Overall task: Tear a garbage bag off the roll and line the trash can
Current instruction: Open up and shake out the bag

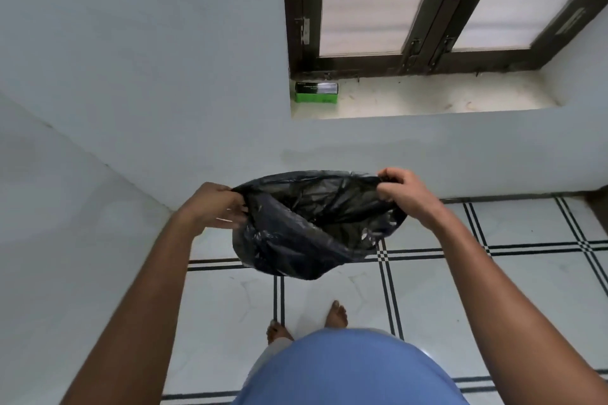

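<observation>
Stretching between the two, the black garbage bag (306, 223) hangs mouth-up over the tiled floor (460, 289), its rim running left-right, left hand (215, 205) and right hand (399, 189) each pinched shut on opposite ends; no trash can shows.

White tiled floor (427, 299) at lower centre lies open; the pale wall (131, 92) closes the left, the recessed window ledge (427, 99) bears a small green box (316, 92).

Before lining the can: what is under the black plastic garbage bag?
Under the black plastic garbage bag, held open by the left hand and right hand, only white tiled floor shows; no can visible. The bag hides the floor directly beneath.
</observation>
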